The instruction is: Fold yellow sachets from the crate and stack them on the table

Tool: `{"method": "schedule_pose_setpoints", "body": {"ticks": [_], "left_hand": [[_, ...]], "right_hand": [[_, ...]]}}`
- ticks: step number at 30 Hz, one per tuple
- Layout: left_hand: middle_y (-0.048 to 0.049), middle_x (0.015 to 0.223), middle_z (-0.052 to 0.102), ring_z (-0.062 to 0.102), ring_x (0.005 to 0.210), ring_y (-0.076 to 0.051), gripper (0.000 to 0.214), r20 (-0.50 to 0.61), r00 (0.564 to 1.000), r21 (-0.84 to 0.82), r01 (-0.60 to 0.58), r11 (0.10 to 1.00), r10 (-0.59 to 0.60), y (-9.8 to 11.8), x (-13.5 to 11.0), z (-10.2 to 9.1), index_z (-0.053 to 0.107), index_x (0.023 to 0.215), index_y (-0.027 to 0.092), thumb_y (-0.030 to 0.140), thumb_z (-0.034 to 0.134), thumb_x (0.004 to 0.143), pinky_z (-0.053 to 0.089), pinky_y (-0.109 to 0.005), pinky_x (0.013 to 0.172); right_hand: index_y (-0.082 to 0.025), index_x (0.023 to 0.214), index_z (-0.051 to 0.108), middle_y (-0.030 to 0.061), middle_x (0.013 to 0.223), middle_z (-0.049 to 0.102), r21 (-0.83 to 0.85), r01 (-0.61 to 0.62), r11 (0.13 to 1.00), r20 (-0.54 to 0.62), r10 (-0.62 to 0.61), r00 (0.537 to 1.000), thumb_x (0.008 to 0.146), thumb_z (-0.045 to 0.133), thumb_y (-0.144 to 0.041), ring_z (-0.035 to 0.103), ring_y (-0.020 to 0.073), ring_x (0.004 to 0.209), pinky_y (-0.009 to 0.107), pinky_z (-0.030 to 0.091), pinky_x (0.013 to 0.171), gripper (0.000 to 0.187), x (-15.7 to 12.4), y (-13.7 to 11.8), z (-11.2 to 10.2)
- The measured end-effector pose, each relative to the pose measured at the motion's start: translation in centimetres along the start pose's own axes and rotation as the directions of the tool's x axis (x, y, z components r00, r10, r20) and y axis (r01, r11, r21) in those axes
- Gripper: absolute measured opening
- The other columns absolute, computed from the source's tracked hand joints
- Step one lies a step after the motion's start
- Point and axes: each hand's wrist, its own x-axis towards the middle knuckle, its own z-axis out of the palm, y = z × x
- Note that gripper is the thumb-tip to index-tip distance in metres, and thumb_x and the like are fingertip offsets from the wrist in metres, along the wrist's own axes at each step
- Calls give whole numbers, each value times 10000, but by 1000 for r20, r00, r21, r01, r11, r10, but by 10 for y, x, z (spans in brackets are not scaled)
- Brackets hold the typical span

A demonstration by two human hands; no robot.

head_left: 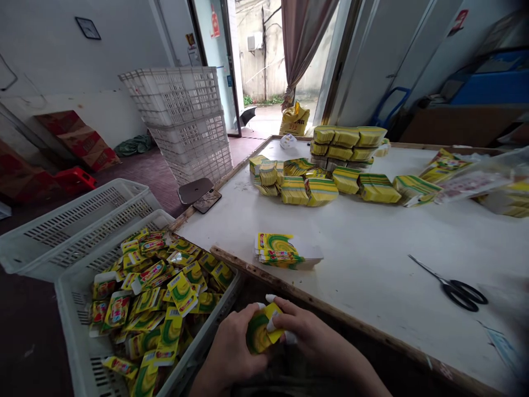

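The left hand [232, 348] and right hand [305, 326] grasp a yellow carton [257, 336] between their fingers, just off the surface's [363, 237] near edge, apparently closing its end, which next calls for steady pressure

Yellow carton [258, 334] (green-swirled), held tilted.

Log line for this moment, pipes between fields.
left hand: holds yellow box | right hand: on same box | white crate: holds loose boxes | scissors: on table
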Motion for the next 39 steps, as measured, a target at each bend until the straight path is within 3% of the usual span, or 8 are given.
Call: {"method": "schedule_pose_setpoints", "body": {"ticks": [8,12,14,17,23,28,32,39], "left_hand": [[-97,1083,681,631,961,-296,583,-236,969,-285,8,959,-78,-3,-1,21,548,1187,220,344,745,653,481,-386,838],[-22,1059,664,634,899,-213,505,-551,699,-798,-282,532,-455,-7,7,11,565,1086,263,524,702,676,513,-308,759],[-30,1049,657,608,993,-230,489,-467,594,-875,-415,248,-655,-11,12,1,598,918,239,676,579,699,502,-341,835],[-72,1072,642,593,1043,-240,483,-251,648,-947,-319,42,-719,-17,14,-6,577,862,218,683,505,754,473,-399,892],[-132,1159,612,603,1010,-238,517,-177,711,-982,-172,75,-681,-20,13,16,576,1055,202,637,514,782,506,-360,780],[-112,1253,571,525,1150,-284,699,-288,829,-958,-252,138,-480,-6,16,34,557,1191,236,645,673,637,501,-380,861],[-63,999,638,596,969,-265,585,-329,829,-940,-334,73,-452,12,19,36,622,1029,245,674,647,632,511,-377,821],[13,708,514,534,652,-144,492,-356,741,-933,-254,253,-569,12,24,30,559,758,222,709,491,742,489,-272,653]], "right_hand": [[-234,1275,510,131,1441,416,112,75,991,-215,-49,975,784,602,-167,406,264,1322,418,393,1048,503,1,17,15],[-191,1338,394,142,1303,538,89,59,994,-515,-4,857,821,603,-269,529,249,1180,394,477,950,563,25,31,-3],[-162,1258,461,147,1229,577,-58,-105,993,-670,40,741,834,550,-214,538,262,1130,430,462,946,436,41,39,-19],[-116,1214,496,169,1135,611,-265,-318,910,-677,59,734,792,480,-84,528,298,1060,492,438,918,423,60,53,-36],[-131,1186,475,133,1038,603,-303,-343,889,-677,52,734,733,482,-45,511,272,978,457,429,880,461,64,58,-43],[-200,1197,392,3,830,542,96,-132,987,-584,163,796,718,526,-90,516,153,689,296,457,660,509,52,22,-12],[-231,1228,387,-28,807,528,598,-2,802,-240,182,954,697,630,-178,504,121,672,231,409,588,586,38,-5,44],[-234,1208,497,-24,798,543,577,-41,816,-250,224,942,664,711,-247,489,143,721,261,414,643,584,29,-12,71]]}}
